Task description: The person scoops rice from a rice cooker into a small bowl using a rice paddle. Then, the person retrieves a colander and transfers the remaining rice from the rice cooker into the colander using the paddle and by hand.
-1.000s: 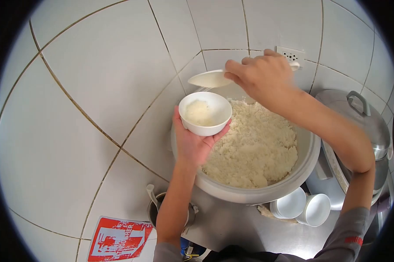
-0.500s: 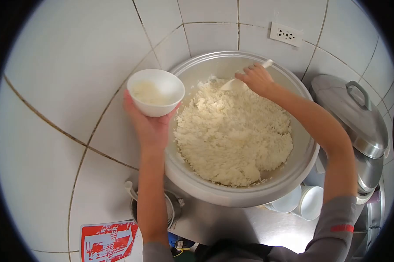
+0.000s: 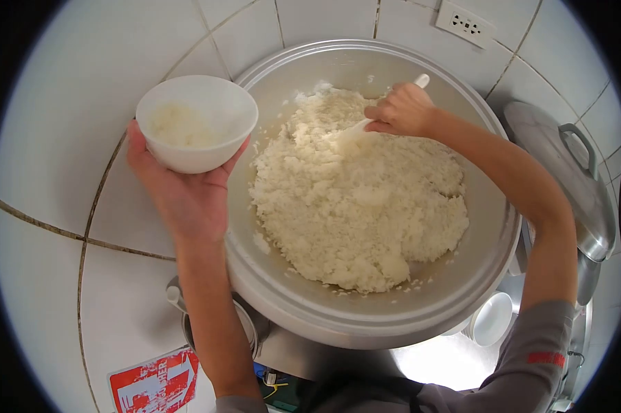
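Observation:
A white bowl (image 3: 197, 124) with a little rice at its bottom rests in my left hand (image 3: 190, 196), which grips it from below, left of the large pot. My right hand (image 3: 401, 111) is closed around a white rice paddle (image 3: 422, 81), its handle end showing above the fist. The paddle's blade reaches into the cooked rice (image 3: 358, 206), and some rice lies on or against it. A wide metal pot (image 3: 283, 313) holds the heap of rice beneath both hands.
On the right stands a metal pot with a domed lid (image 3: 565, 172). White bowls (image 3: 493, 320) lie below the big pot's right rim. A small metal container (image 3: 245, 323) sits by my left forearm. A wall outlet (image 3: 465, 25) and a red sign (image 3: 155, 382) are on the tiles.
The view has shifted, with the big pot appearing larger. My left hand and the bowl appear closer and further left. The paddle blade has dug into the rice.

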A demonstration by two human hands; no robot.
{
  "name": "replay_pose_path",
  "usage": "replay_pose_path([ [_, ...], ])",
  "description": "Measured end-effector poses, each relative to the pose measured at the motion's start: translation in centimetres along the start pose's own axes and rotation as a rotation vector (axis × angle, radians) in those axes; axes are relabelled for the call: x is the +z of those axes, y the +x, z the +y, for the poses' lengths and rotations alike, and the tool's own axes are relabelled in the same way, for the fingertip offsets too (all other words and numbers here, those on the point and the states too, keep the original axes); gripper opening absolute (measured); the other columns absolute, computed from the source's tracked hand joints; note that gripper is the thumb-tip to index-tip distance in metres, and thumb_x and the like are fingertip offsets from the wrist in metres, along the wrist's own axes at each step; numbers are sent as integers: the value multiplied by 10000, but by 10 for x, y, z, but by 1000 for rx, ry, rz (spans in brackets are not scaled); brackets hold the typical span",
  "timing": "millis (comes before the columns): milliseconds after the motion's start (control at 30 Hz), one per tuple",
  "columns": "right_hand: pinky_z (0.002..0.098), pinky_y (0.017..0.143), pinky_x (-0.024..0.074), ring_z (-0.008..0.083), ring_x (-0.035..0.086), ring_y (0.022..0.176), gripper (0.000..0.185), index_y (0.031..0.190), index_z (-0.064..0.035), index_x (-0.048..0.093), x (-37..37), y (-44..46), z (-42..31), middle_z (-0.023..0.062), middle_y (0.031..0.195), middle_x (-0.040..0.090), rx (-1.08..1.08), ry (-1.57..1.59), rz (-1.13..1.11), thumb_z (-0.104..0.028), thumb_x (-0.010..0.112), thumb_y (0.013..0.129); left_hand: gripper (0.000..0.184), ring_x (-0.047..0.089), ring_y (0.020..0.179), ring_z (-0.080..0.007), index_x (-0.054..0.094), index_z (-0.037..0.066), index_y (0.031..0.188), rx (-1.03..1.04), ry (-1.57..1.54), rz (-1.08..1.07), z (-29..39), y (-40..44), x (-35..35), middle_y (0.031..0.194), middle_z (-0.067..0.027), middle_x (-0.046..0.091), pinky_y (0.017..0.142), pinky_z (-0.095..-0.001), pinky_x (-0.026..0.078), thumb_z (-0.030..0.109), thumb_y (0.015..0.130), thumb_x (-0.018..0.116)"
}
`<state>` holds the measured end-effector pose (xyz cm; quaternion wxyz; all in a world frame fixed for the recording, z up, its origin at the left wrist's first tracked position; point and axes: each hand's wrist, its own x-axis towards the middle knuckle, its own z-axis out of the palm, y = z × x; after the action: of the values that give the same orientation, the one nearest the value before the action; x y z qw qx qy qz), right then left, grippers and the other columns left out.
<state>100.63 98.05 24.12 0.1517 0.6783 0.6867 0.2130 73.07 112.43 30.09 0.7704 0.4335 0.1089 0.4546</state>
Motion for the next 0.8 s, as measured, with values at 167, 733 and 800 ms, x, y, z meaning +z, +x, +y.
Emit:
replay_pose_path([
  [167, 340, 430, 363, 206, 495, 441, 308, 784, -156, 552, -12, -22, 1, 13, 471, 489, -44, 69, -37, -452, 476, 821, 524, 455, 1088, -341, 376, 40, 1186, 10, -6, 14, 1, -1, 0, 1207, -126, 419, 852, -485, 456, 457, 869, 349],
  [733, 322, 483, 411, 203, 580, 580, 332, 922, -177, 576, 16, 35, 37, 26, 608, 578, 212, -115, -201, -469, 448, 829, 549, 471, 1072, -334, 371, 33, 1182, 61, 45, 27, -2, 0, 1, 1191, -139, 429, 831, -467, 476, 480, 865, 331],
  [800, 327, 515, 427, 209, 588, 617, 361, 937, -181, 586, 12, 25, 30, 32, 640, 589, 206, -37, -270, -492, 440, 825, 546, 471, 1072, -336, 371, 34, 1181, 49, 48, 22, -2, -2, 0, 1192, -139, 426, 829, -467, 477, 478, 864, 333],
])
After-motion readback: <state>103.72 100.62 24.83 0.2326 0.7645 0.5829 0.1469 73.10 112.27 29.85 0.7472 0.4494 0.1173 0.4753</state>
